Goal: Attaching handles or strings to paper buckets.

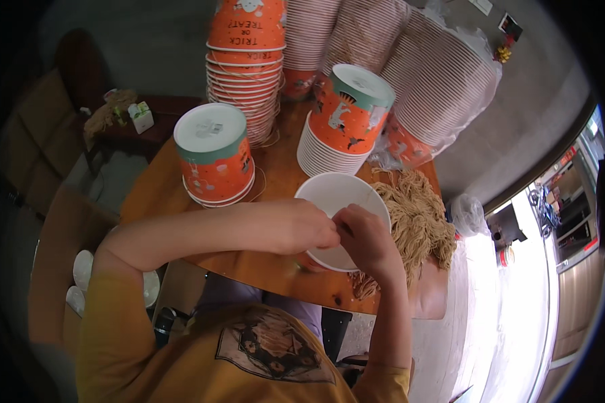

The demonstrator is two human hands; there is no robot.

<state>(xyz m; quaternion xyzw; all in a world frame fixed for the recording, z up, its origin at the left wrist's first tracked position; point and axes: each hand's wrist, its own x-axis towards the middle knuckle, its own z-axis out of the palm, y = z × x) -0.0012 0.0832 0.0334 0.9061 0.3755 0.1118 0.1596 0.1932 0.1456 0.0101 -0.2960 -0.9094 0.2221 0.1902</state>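
While the two hands meet over the mouth of a white-lined bucket (329,186) near the middle of the frame, the fingers of the left hand (309,225) are curled in close, and those of the right hand (363,232) are bent narrowly toward them. Whether anything is pinched between the fingertips I cannot tell, as the knuckles hide it. The bucket stands mouth up, with a sliver of its orange outside showing below the left hand.

Just right of it, a heap of tan string (420,225) lies loose on the wooden table (265,266), and some reddish-brown strands (364,285) sit near the table's front edge, beside the right forearm. Above the bucket in the frame stands an upside-down stack of orange buckets (346,126) with a green band around its base. A shorter upside-down stack (215,176) stands left of centre, above the left forearm. Behind it, a tall orange stack (242,70) reaches the top edge, with thin cords hanging along its side. At upper right, more nested buckets (444,87) lean in clear plastic. At upper left, a white and green box (141,117) rests on a dark red seat.
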